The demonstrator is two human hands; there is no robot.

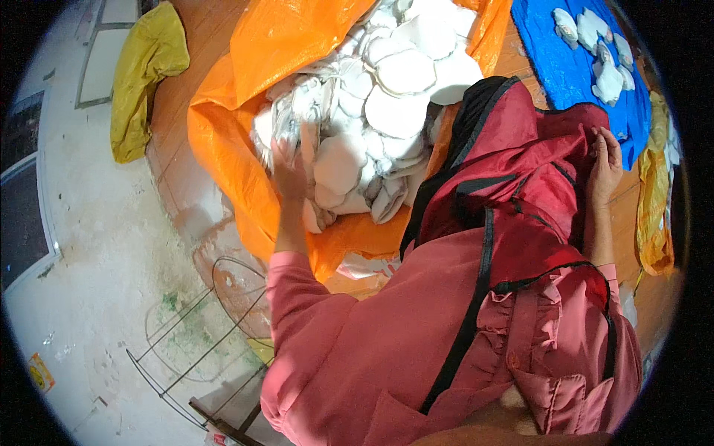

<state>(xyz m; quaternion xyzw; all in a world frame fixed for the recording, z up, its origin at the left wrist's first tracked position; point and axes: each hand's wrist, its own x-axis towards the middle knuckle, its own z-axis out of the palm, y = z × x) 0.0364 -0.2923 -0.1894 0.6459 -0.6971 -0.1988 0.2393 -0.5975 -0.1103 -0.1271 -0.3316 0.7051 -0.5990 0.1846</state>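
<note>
White rounded fabric pieces [401, 104] fill a large orange plastic sack [223, 149] in front of me. My left hand [290, 167] reaches into the sack's left side, against a bunch of greyish-white pieces [306, 104]. Its fingers are blurred and partly lost among the pieces, so their grip is unclear. A dark red cloth with black edging [513, 171] covers my lap to the right of the sack. My right hand [606, 160] rests at the cloth's right edge, fingers loosely bent and apart, with nothing visible in them.
Several white bundles [610, 78] lie on a blue sheet [543, 44] at the far right. A yellow sack [145, 82] is at the far left, and a yellow-orange sack [654, 215] lies at the right. A wire frame [201, 334] stands near my left elbow, beside a pale wall [111, 223].
</note>
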